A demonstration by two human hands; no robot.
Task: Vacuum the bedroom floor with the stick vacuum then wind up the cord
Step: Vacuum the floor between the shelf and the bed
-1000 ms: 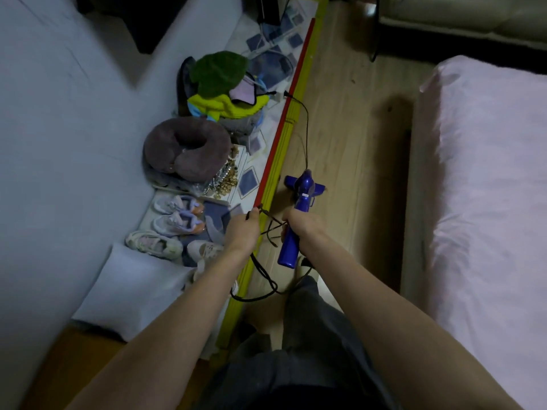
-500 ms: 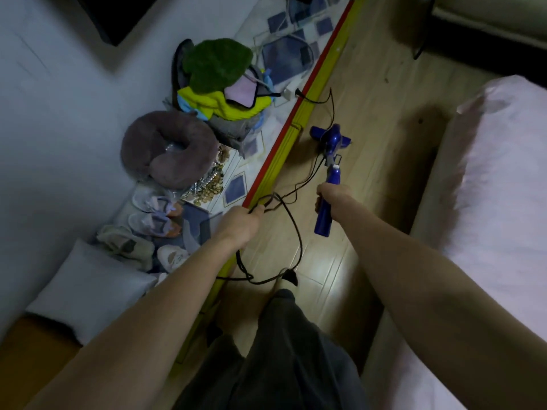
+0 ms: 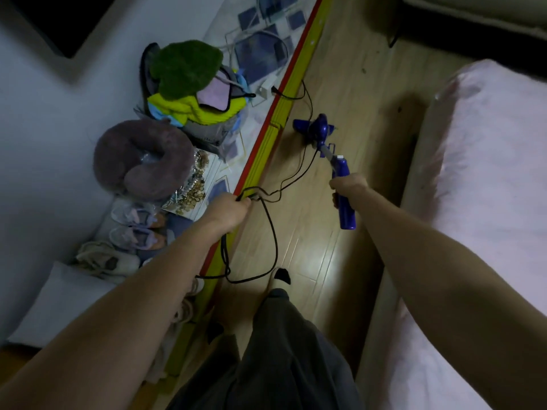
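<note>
A blue stick vacuum (image 3: 325, 149) is gripped by its handle in the right hand (image 3: 349, 186), fingers curled round it, its head set on the wooden floor (image 3: 334, 93) in the strip between the bed (image 3: 485, 187) on the right and a yellow-and-red mat edge (image 3: 268, 143) on the left. A gathered bunch of the black cord (image 3: 273, 232) is clamped in the left hand (image 3: 229, 210), apparently so the slack is kept off the floor and clear of the vacuum's path; one loop hangs down near the feet. The cord is seen to run far along the floor to a plug at a white socket strip (image 3: 266, 90) on the mat, so the vacuuming is judged to be under way, with the winding yet to come. Shoes (image 3: 133, 232), a purple neck pillow (image 3: 139, 158) and piled clothes (image 3: 189, 93) are kept to the left against the wall. The vacuum's underside is hidden, the right hand's fingertips are lost behind the handle, and the dim light leaves the cord's crossings hard to follow.
</note>
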